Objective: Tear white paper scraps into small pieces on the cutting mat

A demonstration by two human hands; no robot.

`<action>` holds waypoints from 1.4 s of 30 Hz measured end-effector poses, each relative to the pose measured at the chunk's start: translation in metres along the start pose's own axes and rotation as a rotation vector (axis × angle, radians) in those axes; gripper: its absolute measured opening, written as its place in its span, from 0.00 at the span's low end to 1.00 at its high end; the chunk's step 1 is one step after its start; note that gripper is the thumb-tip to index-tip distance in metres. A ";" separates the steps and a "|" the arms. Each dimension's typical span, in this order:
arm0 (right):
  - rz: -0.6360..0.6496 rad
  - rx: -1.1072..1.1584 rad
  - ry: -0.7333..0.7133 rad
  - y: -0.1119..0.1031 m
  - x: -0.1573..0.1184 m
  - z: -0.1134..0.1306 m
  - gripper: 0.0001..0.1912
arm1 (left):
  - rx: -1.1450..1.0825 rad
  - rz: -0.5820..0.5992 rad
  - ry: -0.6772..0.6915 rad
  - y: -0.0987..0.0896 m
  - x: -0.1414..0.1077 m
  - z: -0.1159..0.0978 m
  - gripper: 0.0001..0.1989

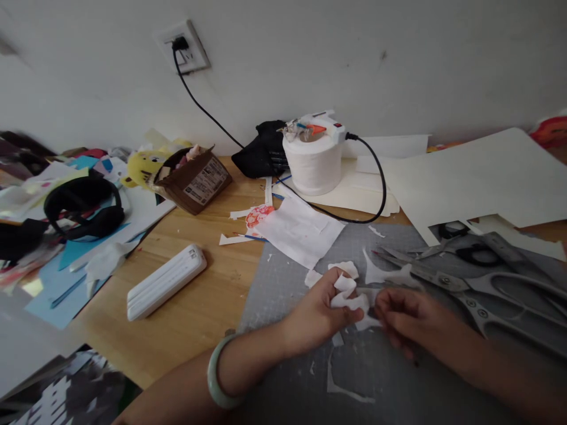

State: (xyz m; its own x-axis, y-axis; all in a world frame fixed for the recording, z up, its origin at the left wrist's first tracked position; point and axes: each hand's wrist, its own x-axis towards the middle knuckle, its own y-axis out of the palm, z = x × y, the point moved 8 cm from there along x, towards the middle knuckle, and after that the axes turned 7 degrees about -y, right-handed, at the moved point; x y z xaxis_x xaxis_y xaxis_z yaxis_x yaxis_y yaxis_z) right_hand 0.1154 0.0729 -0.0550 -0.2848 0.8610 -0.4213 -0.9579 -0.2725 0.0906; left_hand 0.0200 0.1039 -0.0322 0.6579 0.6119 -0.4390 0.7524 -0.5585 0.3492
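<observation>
A small folded piece of white paper [349,300] is pinched between the thumb and fingers of my left hand [316,313], above the grey cutting mat [283,366]. Just to its right, my right hand [410,319] has its fingers curled and pressed together; whatever they hold, if anything, is hidden. Cut white paper scraps [383,273] lie around both hands, and a thin curved strip of paper [348,391] is on the mat below them. Large metal scissors [452,282] rest to the right, partly beyond my right forearm.
A white tissue roll [312,168] with a corded device on top stands at the back, its black cable [381,198] looping over the mat. A white power bank [167,282], a cardboard box [201,180] and headphones [86,209] lie left. Large cream sheets [482,177] cover the back right.
</observation>
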 end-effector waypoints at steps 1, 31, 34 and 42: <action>-0.025 0.032 -0.005 -0.002 0.000 0.001 0.07 | 0.001 0.000 0.003 0.000 0.000 0.000 0.20; -0.029 -0.026 -0.021 0.003 0.000 0.001 0.08 | 0.023 0.060 -0.104 0.005 0.000 0.014 0.21; -0.075 0.032 -0.019 -0.002 0.000 -0.001 0.09 | 0.071 0.067 -0.106 0.006 -0.001 0.014 0.19; -0.030 0.001 -0.059 0.004 0.001 0.003 0.09 | 0.130 0.083 -0.094 0.006 -0.001 0.015 0.17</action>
State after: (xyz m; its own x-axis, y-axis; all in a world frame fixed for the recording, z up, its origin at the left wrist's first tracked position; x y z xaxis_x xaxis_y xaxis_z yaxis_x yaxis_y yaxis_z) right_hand 0.1115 0.0745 -0.0522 -0.2579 0.8927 -0.3695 -0.9660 -0.2461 0.0795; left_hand 0.0239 0.0917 -0.0422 0.7070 0.5089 -0.4911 0.6814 -0.6761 0.2802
